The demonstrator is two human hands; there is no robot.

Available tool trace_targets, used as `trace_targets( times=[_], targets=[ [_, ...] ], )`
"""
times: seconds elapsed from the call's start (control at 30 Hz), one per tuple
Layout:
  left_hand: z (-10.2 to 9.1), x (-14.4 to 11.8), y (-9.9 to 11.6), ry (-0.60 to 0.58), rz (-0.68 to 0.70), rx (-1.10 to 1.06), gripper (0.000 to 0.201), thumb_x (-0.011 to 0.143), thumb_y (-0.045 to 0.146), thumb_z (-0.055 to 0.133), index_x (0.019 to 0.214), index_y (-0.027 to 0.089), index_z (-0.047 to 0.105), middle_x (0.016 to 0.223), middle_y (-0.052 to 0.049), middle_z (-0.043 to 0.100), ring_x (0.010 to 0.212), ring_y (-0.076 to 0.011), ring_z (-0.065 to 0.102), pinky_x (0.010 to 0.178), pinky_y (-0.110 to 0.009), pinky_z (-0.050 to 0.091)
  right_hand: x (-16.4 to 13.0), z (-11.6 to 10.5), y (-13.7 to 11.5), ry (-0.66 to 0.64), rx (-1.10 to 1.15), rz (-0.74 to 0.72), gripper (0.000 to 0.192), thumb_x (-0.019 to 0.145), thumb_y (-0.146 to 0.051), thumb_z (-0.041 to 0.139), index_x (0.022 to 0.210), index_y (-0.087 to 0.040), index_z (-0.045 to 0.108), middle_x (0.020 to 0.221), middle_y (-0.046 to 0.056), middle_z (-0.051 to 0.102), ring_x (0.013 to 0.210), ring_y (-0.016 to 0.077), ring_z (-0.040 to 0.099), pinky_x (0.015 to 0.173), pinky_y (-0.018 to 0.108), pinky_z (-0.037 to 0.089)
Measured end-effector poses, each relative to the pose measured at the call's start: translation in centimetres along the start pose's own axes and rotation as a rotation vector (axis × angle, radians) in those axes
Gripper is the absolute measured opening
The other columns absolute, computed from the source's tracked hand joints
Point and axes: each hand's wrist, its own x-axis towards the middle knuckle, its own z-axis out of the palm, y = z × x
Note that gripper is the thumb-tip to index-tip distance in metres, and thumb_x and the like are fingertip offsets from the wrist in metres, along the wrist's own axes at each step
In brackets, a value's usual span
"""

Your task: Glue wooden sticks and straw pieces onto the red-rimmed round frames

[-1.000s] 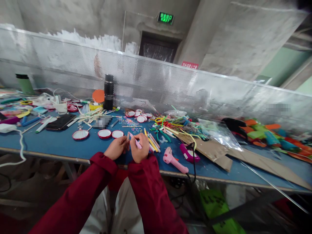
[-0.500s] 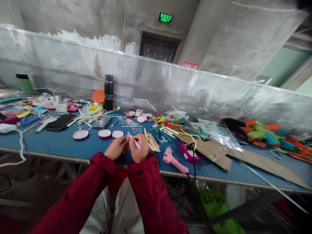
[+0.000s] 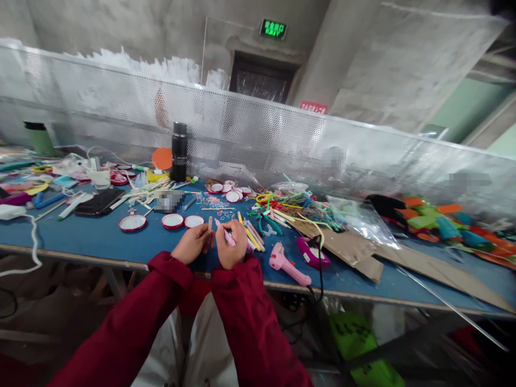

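Note:
Both my hands, in dark red sleeves, rest on the front of the blue table (image 3: 100,236). My right hand (image 3: 231,247) grips a pink pen (image 3: 224,233), tip pointing up and left. My left hand (image 3: 192,243) pinches a short brown stick (image 3: 209,224), upright, just left of the pen tip. The two hands almost touch. Several coloured pens and sticks (image 3: 252,236) lie on the table just right of my right hand.
A pink glue gun (image 3: 287,264) and a magenta device (image 3: 312,252) lie to the right. Red-rimmed round lids (image 3: 173,221) sit to the left, beside a black phone (image 3: 99,202). A black flask (image 3: 179,152) stands before the perforated metal screen (image 3: 282,140). Cardboard (image 3: 355,247) and craft clutter fill the right.
My hands have barely shifted. The brown stick in my left hand now shows more clearly, standing apart from the pen tip.

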Motion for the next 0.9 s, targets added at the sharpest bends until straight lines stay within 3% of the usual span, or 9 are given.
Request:
trace_targets(
  times=[0.2, 0.4, 0.6, 0.9],
  targets=[
    [0.1, 0.0, 0.0, -0.002, 0.013, -0.035, 0.035, 0.095, 0.047, 0.044, 0.078, 0.018, 0.055, 0.060, 0.003, 0.053, 0.047, -0.0096, 0.047, 0.047, -0.023, 0.035, 0.0, 0.1, -0.2, -0.060, 0.012, -0.003, 0.018, 0.089, -0.025, 0.056, 0.072, -0.022, 0.054, 0.066, 0.000, 0.059, 0.069, 0.0175, 0.056, 0.069, 0.032, 0.042],
    [-0.1, -0.1, 0.4, 0.025, -0.010, -0.017, 0.031, 0.091, 0.043, 0.049, 0.073, 0.019, 0.053, 0.059, 0.003, 0.057, 0.046, -0.0098, 0.048, 0.047, -0.023, 0.035, -0.1, 0.2, 0.5, 0.006, -0.022, 0.029, 0.013, 0.089, -0.026, 0.057, 0.077, -0.021, 0.058, 0.070, 0.001, 0.062, 0.069, 0.0175, 0.057, 0.070, 0.032, 0.043],
    [0.1, 0.0, 0.8, 0.022, -0.061, -0.155, 0.030, 0.086, 0.047, 0.054, 0.075, 0.019, 0.051, 0.062, 0.003, 0.060, 0.043, -0.0095, 0.050, 0.045, -0.023, 0.036, 0.1, -0.1, -0.1, -0.002, 0.033, 0.055, 0.007, 0.088, -0.025, 0.058, 0.084, -0.021, 0.061, 0.076, 0.002, 0.066, 0.072, 0.0172, 0.060, 0.072, 0.032, 0.046],
    [0.3, 0.1, 0.2, 0.031, -0.030, -0.183, 0.032, 0.090, 0.050, 0.051, 0.083, 0.019, 0.051, 0.060, 0.005, 0.056, 0.040, -0.0078, 0.044, 0.041, -0.022, 0.031, 0.2, -0.5, -0.8, -0.025, 0.058, -0.018, 0.008, 0.088, -0.022, 0.057, 0.081, -0.020, 0.060, 0.072, 0.001, 0.066, 0.071, 0.0168, 0.060, 0.074, 0.032, 0.045]
  ],
)
